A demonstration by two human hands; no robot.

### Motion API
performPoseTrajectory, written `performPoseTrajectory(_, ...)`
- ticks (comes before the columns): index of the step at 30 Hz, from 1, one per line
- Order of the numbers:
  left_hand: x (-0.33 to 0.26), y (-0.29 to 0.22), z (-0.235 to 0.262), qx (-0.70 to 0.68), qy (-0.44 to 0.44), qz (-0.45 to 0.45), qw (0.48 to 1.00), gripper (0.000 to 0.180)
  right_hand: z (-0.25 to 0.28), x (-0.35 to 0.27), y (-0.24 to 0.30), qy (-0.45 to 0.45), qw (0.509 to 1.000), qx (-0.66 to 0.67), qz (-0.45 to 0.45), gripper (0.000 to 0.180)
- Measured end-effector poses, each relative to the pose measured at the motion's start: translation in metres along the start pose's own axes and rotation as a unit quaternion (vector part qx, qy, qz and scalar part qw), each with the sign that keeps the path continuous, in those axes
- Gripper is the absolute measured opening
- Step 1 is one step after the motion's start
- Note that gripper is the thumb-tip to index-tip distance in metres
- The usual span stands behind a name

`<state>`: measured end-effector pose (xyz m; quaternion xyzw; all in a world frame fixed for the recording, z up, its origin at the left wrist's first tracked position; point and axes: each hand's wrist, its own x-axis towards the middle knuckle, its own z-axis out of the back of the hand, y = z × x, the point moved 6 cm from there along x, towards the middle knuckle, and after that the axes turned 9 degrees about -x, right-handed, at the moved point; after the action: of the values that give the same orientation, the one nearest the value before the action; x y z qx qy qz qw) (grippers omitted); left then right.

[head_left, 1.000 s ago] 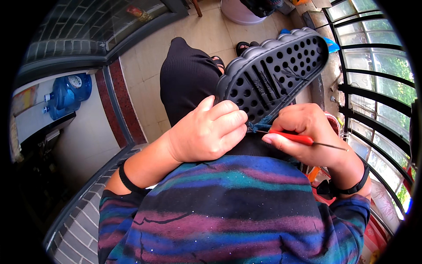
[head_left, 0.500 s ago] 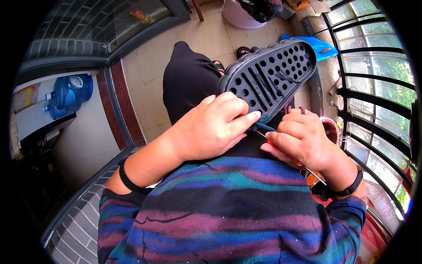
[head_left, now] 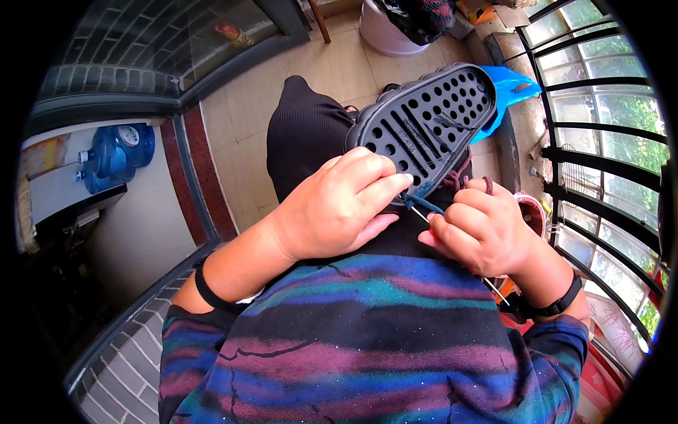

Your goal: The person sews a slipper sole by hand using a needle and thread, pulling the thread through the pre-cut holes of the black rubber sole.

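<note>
A black slipper sole [head_left: 452, 106], pierced with round holes and slots, is tilted sole-up over my lap. My left hand [head_left: 346, 201] pinches its near edge between thumb and fingers. In my right hand [head_left: 484, 230] is a thin metal crochet hook [head_left: 498, 291], its shaft pointing at the sole's near edge. Dark blue yarn [head_left: 428, 204] loops round the hook's front end and runs to my right fingers. Dark red yarn [head_left: 455, 177] passes beside the sole and over a right finger. The hook's tip is too small to make out.
Beyond the sole lies a blue plastic bag [head_left: 512, 95]. A white bucket [head_left: 388, 32] with a black bag stands at the far side. Barred windows [head_left: 593, 134] line the right. Blue water bottles [head_left: 116, 152] are at the left, past a dark door frame [head_left: 176, 95].
The sole has shifted slightly left. My right hand has turned a little, and less of the hook shows behind it. Both hands keep their hold.
</note>
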<state>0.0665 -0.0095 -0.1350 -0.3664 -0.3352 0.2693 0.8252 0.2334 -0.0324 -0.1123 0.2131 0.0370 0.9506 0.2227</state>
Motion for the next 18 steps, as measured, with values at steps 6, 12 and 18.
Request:
performPoseTrajectory(6,-0.004,0.0,-0.002,0.029,0.006,-0.054,0.998,0.039,-0.001,0.0,0.0,-0.002,1.0,-0.009,0.002,0.019)
performPoseTrajectory(12,-0.004,0.001,-0.001,0.064,-0.005,-0.056,0.996,0.039,-0.008,-0.001,-0.001,-0.005,0.999,-0.044,0.011,0.03)
performPoseTrajectory(18,-0.004,-0.002,-0.003,0.094,-0.017,-0.083,0.992,0.04,-0.008,0.018,-0.018,0.112,0.98,-0.134,-0.1,0.044)
